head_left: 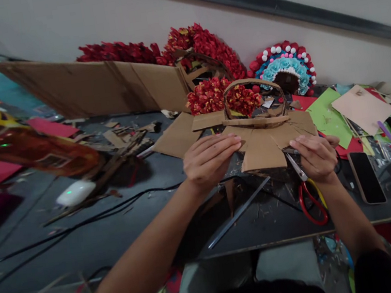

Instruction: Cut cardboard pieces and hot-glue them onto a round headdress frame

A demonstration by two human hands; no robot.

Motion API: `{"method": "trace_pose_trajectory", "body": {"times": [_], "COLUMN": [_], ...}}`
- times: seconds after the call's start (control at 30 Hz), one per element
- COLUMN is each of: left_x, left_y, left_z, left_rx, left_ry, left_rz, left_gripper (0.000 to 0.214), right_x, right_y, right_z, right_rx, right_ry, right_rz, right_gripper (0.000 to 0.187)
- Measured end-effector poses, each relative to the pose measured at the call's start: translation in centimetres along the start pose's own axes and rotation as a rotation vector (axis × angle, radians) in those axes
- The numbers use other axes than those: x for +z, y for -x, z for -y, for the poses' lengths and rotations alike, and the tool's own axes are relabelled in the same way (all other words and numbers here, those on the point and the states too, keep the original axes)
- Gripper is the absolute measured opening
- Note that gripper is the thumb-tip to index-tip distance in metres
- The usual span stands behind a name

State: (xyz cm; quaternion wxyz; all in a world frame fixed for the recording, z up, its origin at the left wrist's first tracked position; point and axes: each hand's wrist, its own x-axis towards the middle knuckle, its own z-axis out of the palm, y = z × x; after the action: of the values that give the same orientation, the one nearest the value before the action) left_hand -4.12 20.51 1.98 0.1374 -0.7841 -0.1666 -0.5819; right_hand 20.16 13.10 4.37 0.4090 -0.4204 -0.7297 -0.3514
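A flat cut piece of brown cardboard [264, 151], with slits and flaps, lies between my two hands. My left hand [208, 159] is closed on its left side, fingers straight and together over the top, with the thumb hidden. At the right edge, my right hand [315, 155] pinches the cardboard with bent fingers. Touching or just behind the piece stands a cardboard frame with an arched handle [257, 120]. Scissors [312, 197] with red and yellow handles lie below my right hand, their blades partly open and pointing toward the cardboard.
A grey strip [238, 213] and black cables [116, 208] cross the dark table. A white mouse [75, 193] and cardboard scraps lie left; a phone [367, 177] and coloured paper [328, 117] lie right. Behind are a large cardboard sheet [109, 88], red petal decorations [202, 45] and a blue-red flower arch [284, 64].
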Motion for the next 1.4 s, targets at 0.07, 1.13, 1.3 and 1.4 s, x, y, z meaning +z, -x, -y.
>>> {"method": "trace_pose_trajectory", "body": {"times": [0.07, 1.13, 1.3, 1.4], "left_x": [0.0, 0.0, -0.1, -0.2], "left_y": [0.0, -0.2, -0.1, -0.1], "left_z": [0.0, 0.3, 0.3, 0.3], "left_rx": [-0.001, 0.009, 0.009, 0.007], "left_ry": [0.001, 0.001, 0.009, 0.012], "left_rz": [0.004, 0.000, 0.011, 0.021], "left_gripper": [0.020, 0.024, 0.026, 0.027], "right_x": [0.0, 0.5, 0.5, 0.5], "right_y": [0.0, 1.3, 1.2, 1.0], "right_z": [0.0, -0.3, -0.3, -0.2], "right_rx": [0.005, 0.061, 0.054, 0.042], "right_ry": [-0.011, -0.051, -0.024, -0.042], "right_rz": [-0.008, 0.092, 0.090, 0.060], "right_gripper": [0.030, 0.035, 0.034, 0.033]}}
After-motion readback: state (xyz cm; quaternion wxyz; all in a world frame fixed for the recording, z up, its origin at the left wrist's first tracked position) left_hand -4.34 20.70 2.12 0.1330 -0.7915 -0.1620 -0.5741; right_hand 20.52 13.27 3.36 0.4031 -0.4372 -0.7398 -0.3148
